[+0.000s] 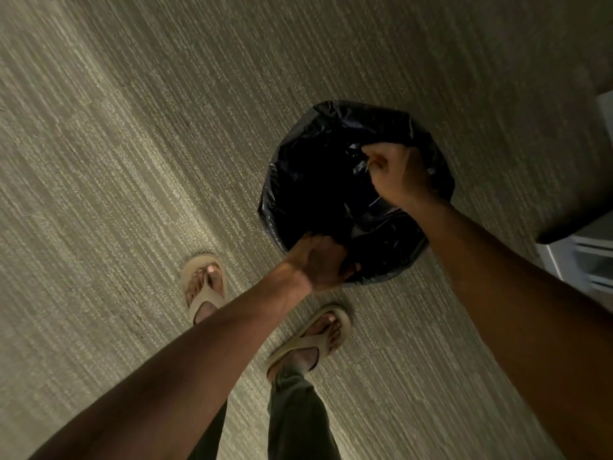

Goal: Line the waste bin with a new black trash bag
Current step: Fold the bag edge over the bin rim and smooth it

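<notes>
A black trash bag (318, 180) is spread over a round waste bin on the carpet, right of centre. The bag's plastic folds down over the rim all around, so the bin itself is hidden. My left hand (320, 260) grips the bag's edge at the near side of the rim. My right hand (396, 172) pinches a fold of the bag over the right part of the opening. The inside of the bag is dark.
Striped beige carpet (132, 161) covers the floor. My two feet in tan sandals (205, 287) stand just in front of the bin. White furniture (587, 257) with a dark top stands at the right edge, close to the bin.
</notes>
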{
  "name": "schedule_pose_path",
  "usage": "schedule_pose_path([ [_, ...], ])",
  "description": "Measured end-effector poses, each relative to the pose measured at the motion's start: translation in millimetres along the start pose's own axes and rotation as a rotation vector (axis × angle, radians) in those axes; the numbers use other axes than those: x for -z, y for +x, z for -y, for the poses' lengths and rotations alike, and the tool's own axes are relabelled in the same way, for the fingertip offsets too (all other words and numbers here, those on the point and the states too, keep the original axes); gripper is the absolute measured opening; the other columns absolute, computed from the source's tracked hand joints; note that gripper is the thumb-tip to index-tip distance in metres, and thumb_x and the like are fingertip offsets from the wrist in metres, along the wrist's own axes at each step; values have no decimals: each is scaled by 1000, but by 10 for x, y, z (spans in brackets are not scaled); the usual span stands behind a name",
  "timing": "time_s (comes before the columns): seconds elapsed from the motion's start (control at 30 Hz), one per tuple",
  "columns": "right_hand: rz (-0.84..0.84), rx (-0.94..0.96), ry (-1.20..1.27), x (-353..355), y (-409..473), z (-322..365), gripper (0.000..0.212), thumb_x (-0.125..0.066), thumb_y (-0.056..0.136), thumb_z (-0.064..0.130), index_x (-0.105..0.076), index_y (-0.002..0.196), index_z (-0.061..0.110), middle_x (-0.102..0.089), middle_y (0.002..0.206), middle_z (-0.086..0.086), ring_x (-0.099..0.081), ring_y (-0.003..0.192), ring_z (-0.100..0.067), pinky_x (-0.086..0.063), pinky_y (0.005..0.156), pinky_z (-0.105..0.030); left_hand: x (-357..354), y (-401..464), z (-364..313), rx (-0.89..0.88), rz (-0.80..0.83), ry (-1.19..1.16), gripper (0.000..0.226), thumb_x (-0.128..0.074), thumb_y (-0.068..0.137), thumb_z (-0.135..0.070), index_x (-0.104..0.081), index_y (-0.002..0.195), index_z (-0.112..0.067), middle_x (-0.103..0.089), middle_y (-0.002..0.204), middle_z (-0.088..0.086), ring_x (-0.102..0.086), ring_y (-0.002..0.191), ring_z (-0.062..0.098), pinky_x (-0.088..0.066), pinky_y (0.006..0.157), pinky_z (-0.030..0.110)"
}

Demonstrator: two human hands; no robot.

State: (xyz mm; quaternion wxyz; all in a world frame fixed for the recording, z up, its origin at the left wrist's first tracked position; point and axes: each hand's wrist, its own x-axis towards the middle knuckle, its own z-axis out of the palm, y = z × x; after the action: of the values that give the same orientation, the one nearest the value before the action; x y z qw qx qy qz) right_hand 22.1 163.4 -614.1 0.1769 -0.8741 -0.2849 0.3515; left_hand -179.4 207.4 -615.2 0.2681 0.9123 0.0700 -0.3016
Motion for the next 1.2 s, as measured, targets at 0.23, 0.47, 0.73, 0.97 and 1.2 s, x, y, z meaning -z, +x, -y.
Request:
schedule_pose_path([
  [0.23, -147, 303, -394, -164, -668, -93, 20, -58, 91, 15, -74, 100, 6, -72, 94, -18, -69, 89, -37, -55, 74, -41, 258, 2, 128, 60, -315, 84, 28, -45, 97, -37, -67, 104, -20, -70, 105, 7, -58, 107, 31, -39, 91, 42],
  [0.47, 308, 97, -775, -449, -813, -471, 35, -48, 102, 28, -72, 122, 13, -72, 123, -10, -63, 117, -29, -45, 107, -34, 192, 86, 251, 121, 173, 379, 54, -36, 103, -54, -72, 116, -17, -69, 126, 10, -58, 126, 29, -37, 112, 44],
  [0.73, -555, 202, -267, -197, -864, -216, 28, -62, 95, 21, -68, 120, 8, -66, 115, -18, -60, 108, -36, -48, 88, -42, 403, -64, 204, 82, -478, -8, 24, -55, 92, -25, -68, 111, -15, -67, 113, 10, -55, 114, 34, -42, 98, 42],
  [0.97, -495, -452, 262, -158, -923, -352, 54, -48, 108, 32, -41, 155, 7, -50, 152, -21, -51, 137, -35, -44, 110, -40, 503, -225, 476, 692, -775, -724, 55, -60, 92, -10, -51, 147, -6, -62, 132, 20, -60, 121, 32, -49, 101, 39],
  [1.2, -723, -599, 389, -106, -1026, -505, 60, -53, 104, 42, -42, 153, 10, -54, 145, -18, -62, 122, -30, -47, 86, -29, 506, -280, 684, 714, -758, -915, 63, -65, 96, -33, -44, 153, -16, -60, 139, 7, -59, 127, 23, -52, 103, 37],
])
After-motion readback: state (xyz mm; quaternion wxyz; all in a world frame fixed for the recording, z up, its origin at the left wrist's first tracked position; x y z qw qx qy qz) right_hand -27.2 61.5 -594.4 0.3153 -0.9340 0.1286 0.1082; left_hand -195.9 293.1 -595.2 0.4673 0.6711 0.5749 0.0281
